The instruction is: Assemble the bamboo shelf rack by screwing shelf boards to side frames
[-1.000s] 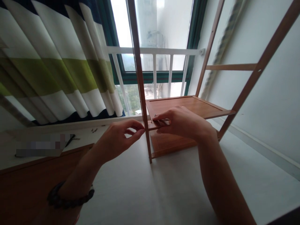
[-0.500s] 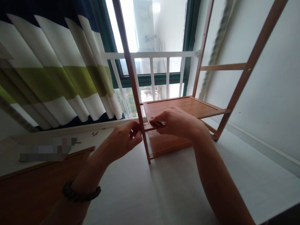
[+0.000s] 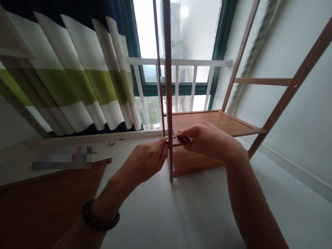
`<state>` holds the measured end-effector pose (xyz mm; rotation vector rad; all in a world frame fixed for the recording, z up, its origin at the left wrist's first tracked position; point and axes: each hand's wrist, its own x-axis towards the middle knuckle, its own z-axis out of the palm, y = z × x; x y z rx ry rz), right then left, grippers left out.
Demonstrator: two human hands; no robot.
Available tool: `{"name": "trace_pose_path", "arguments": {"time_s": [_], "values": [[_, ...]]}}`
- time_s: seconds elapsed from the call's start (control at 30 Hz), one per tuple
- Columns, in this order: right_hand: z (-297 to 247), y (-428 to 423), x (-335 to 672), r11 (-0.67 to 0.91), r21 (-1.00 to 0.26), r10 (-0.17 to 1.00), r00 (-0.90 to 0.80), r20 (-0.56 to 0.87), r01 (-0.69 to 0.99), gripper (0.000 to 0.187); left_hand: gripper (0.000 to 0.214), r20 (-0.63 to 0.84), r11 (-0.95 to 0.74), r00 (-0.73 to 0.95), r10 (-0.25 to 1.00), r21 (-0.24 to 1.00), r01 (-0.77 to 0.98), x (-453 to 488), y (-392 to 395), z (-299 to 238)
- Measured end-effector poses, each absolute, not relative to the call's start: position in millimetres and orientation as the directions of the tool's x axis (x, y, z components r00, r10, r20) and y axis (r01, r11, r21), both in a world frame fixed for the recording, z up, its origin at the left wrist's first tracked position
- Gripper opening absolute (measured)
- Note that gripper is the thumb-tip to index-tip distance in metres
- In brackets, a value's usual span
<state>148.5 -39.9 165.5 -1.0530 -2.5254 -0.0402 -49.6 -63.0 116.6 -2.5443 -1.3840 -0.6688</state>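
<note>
Daylight comes through a tall window with a dark green frame [image 3: 225,27], fronted by a white metal railing [image 3: 202,63], and a pleated curtain striped in navy, white and olive green [image 3: 85,83] hangs to its left. From where I watch, a reddish-brown wooden rack with slanting side posts [image 3: 283,103] stands on a pale, smooth floor [image 3: 202,207], its flat upper shelf [image 3: 207,121] above a matching lower shelf [image 3: 197,159].

My left hand [image 3: 150,155] is at the outer side of the rack's near-left wooden post [image 3: 168,86], fingers curled closed — I can't tell whether anything sits between them. My right hand [image 3: 207,140] is over the upper shelf's front left corner, just beside that post, its fingers pinched around a small, slim, dark piece [image 3: 188,139] too hidden for me to identify.

I wear a dark beaded bracelet [image 3: 89,218] on my left wrist. Below it lies a flat brown wooden panel [image 3: 52,200], with a few little brown bits [image 3: 111,144] on the floor beyond.
</note>
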Motion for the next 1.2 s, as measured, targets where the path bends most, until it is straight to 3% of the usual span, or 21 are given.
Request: {"name": "trace_pose_path", "arguments": {"time_s": [0.1,0.2,0.33,0.47,0.57,0.67,0.77,0.9,1.2], "values": [[167.2,-41.0,148.3,0.713,-0.111,0.679,-0.643,0.354,0.693,0.014,0.023,0.459,-0.516,0.438,0.773,0.053,0.855,-49.6,-68.5,121.0],[168.0,-41.7,148.8,0.708,-0.095,0.685,-0.647,0.335,0.7,0.013,0.02,0.448,-0.552,0.447,0.775,0.134,0.823,-51.3,-68.7,122.5],[167.7,-41.6,150.0,0.71,-0.095,0.683,-0.649,0.335,0.698,0.012,0.013,0.509,-0.709,0.558,0.655,0.16,0.686,-58.4,-57.7,117.2],[167.0,-41.4,150.3,0.717,-0.114,0.68,-0.653,0.332,0.688,0.015,0.011,0.583,-0.762,0.548,0.599,0.204,0.615,-64.8,-44.4,104.4],[166.4,-40.9,150.3,0.719,-0.111,0.676,-0.655,0.337,0.686,0.017,0.016,0.608,-0.743,0.444,0.658,0.428,0.515,-63.4,-38.0,95.0],[166.3,-40.1,150.7,0.721,-0.117,0.676,-0.655,0.336,0.683,0.014,0.021,0.567,-0.634,0.287,0.772,0.721,0.28,-55.1,-36.8,88.9],[167.3,-40.2,150.9,0.733,-0.17,0.674,-0.671,0.308,0.659,0.021,0.023,0.458,-0.504,0.28,0.844,0.856,0.118,-45.5,-40.0,85.7],[167.6,-41.9,148.3,0.745,-0.121,0.656,-0.689,0.308,0.656,0.034,0.024,0.419,-0.472,0.336,0.843,0.877,0.091,-43.0,-42.8,84.7],[166.5,-43.3,142.4,0.757,-0.114,0.645,-0.707,0.289,0.644,0.036,0.017,0.586,-0.67,0.35,0.731,0.713,0.206,-62.2,-37.1,84.9]]}}
